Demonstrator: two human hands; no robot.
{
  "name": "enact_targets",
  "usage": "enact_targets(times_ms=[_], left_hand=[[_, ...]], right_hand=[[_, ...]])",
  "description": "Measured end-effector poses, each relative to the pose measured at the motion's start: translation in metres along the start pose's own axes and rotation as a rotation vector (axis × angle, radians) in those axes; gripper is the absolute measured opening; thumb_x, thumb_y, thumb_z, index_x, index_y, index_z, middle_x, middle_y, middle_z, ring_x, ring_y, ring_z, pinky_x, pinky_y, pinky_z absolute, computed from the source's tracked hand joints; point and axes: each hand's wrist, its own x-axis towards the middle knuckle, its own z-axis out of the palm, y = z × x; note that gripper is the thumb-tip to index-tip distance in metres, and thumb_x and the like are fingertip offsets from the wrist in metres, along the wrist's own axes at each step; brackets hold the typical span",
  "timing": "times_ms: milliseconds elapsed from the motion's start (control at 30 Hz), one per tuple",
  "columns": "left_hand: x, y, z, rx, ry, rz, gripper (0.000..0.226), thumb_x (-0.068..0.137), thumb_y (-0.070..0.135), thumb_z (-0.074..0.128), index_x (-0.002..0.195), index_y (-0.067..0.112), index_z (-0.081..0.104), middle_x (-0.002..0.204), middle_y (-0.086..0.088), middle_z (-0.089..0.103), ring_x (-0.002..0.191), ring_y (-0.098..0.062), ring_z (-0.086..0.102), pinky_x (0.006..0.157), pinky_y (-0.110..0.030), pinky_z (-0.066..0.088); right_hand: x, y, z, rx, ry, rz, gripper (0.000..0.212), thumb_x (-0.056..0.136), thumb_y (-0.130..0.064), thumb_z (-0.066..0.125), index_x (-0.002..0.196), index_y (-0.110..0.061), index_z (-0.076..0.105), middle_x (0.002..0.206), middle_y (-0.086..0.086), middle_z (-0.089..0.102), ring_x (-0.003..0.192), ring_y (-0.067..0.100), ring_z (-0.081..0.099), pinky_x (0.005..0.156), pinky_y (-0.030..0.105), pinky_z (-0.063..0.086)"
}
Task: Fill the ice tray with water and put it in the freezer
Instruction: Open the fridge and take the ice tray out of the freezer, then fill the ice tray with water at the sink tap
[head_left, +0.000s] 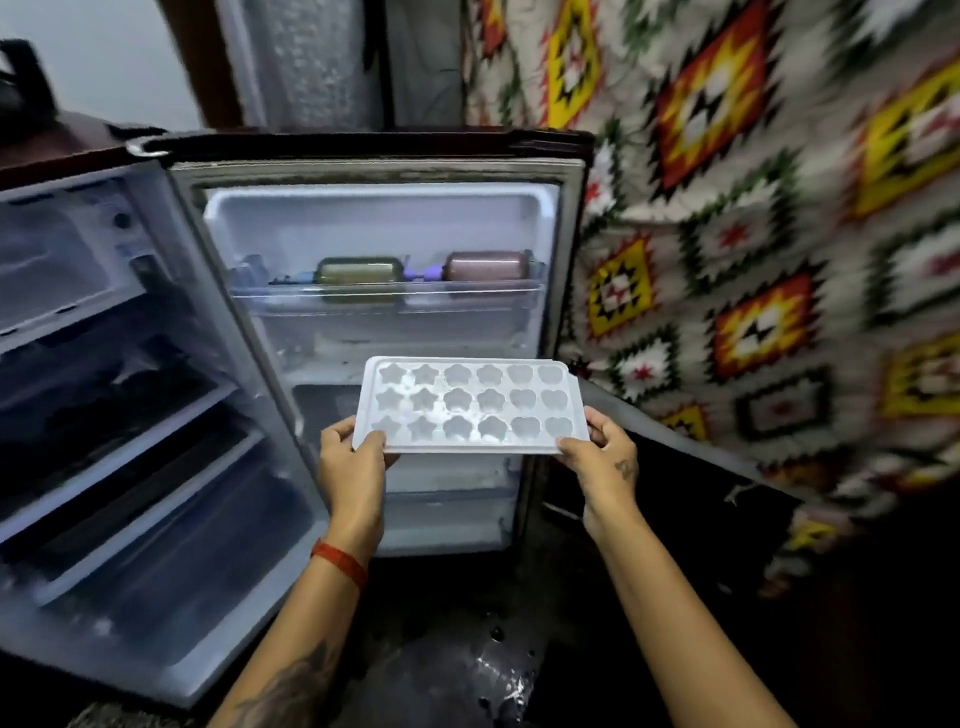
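The fridge (130, 364) stands open on the left, its door (384, 312) swung wide with two bottles (358, 273) lying on the upper door shelf. In front of the door, the tray (467, 405) is held level in the air. The left hand (353, 462) grips its near left corner, and the right hand (605, 452) grips its near right corner. The moulds look filled, though blur makes this uncertain. Judging by this, filling is done; sliding the tray into the freezer at the fridge's top remains.
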Motion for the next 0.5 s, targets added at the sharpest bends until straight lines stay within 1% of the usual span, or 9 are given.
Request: enact_targets(times_ms=[100, 200, 233, 300, 333, 400, 467, 500], left_hand=[[-0.017, -0.008, 0.023, 0.012, -0.128, 0.003, 0.023, 0.086, -0.005, 0.05, 0.107, 0.005, 0.051, 0.11, -0.011, 0.058, 0.093, -0.025, 0.061, 0.082, -0.036, 0.053], [-0.034, -0.02, 0.05, 0.062, -0.28, 0.006, 0.03, 0.086, -0.002, 0.05, 0.115, 0.001, 0.059, 0.11, -0.011, 0.065, 0.092, -0.025, 0.065, 0.079, -0.034, 0.054], [-0.04, -0.023, 0.058, 0.08, -0.32, 0.009, 0.033, 0.086, -0.001, 0.05, 0.116, 0.004, 0.061, 0.108, -0.011, 0.067, 0.091, -0.024, 0.065, 0.078, -0.033, 0.054], [-0.06, -0.028, 0.081, 0.108, -0.407, 0.012, 0.032, 0.086, 0.0, 0.051, 0.111, 0.013, 0.065, 0.102, -0.007, 0.069, 0.088, -0.022, 0.066, 0.078, -0.032, 0.054], [-0.07, -0.031, 0.092, 0.126, -0.446, 0.017, 0.031, 0.086, 0.002, 0.052, 0.107, 0.018, 0.066, 0.099, -0.006, 0.07, 0.088, -0.023, 0.067, 0.08, -0.034, 0.055], [-0.089, -0.036, 0.116, 0.167, -0.512, 0.031, 0.026, 0.084, 0.006, 0.055, 0.102, 0.02, 0.067, 0.097, -0.005, 0.071, 0.092, -0.027, 0.067, 0.087, -0.043, 0.054], [-0.11, -0.044, 0.145, 0.21, -0.58, 0.035, 0.025, 0.08, 0.011, 0.057, 0.102, 0.019, 0.067, 0.097, -0.004, 0.07, 0.094, -0.029, 0.066, 0.09, -0.048, 0.053], [-0.121, -0.049, 0.161, 0.232, -0.607, 0.04, 0.027, 0.077, 0.016, 0.058, 0.102, 0.019, 0.066, 0.098, -0.004, 0.07, 0.095, -0.029, 0.066, 0.09, -0.048, 0.052]], right_hand=[[-0.007, 0.0, -0.037, 0.007, 0.118, 0.018, 0.046, 0.077, 0.003, 0.061, 0.121, -0.011, 0.057, 0.113, 0.008, 0.066, 0.101, 0.023, 0.064, 0.09, 0.043, 0.054], [-0.014, -0.001, -0.08, 0.026, 0.243, 0.031, 0.048, 0.078, 0.002, 0.061, 0.124, -0.011, 0.056, 0.115, 0.008, 0.065, 0.102, 0.023, 0.063, 0.088, 0.041, 0.055], [-0.017, -0.001, -0.093, 0.037, 0.272, 0.034, 0.048, 0.078, 0.002, 0.061, 0.124, -0.011, 0.056, 0.114, 0.008, 0.065, 0.102, 0.023, 0.064, 0.087, 0.04, 0.055], [-0.02, -0.001, -0.126, 0.062, 0.351, 0.036, 0.047, 0.079, 0.003, 0.06, 0.123, -0.011, 0.056, 0.113, 0.007, 0.065, 0.1, 0.023, 0.064, 0.086, 0.04, 0.055], [-0.022, -0.002, -0.143, 0.075, 0.391, 0.035, 0.047, 0.078, 0.003, 0.06, 0.122, -0.012, 0.057, 0.112, 0.007, 0.065, 0.1, 0.023, 0.064, 0.085, 0.04, 0.055], [-0.024, -0.002, -0.173, 0.095, 0.453, 0.024, 0.045, 0.077, 0.004, 0.06, 0.118, -0.015, 0.059, 0.112, 0.008, 0.065, 0.099, 0.024, 0.064, 0.081, 0.037, 0.055], [-0.027, -0.003, -0.207, 0.108, 0.53, 0.008, 0.042, 0.076, 0.005, 0.06, 0.111, -0.019, 0.06, 0.11, 0.008, 0.067, 0.098, 0.024, 0.065, 0.082, 0.038, 0.055], [-0.028, -0.004, -0.225, 0.118, 0.571, 0.006, 0.043, 0.076, 0.005, 0.06, 0.111, -0.02, 0.06, 0.11, 0.008, 0.067, 0.098, 0.023, 0.065, 0.085, 0.04, 0.055]])
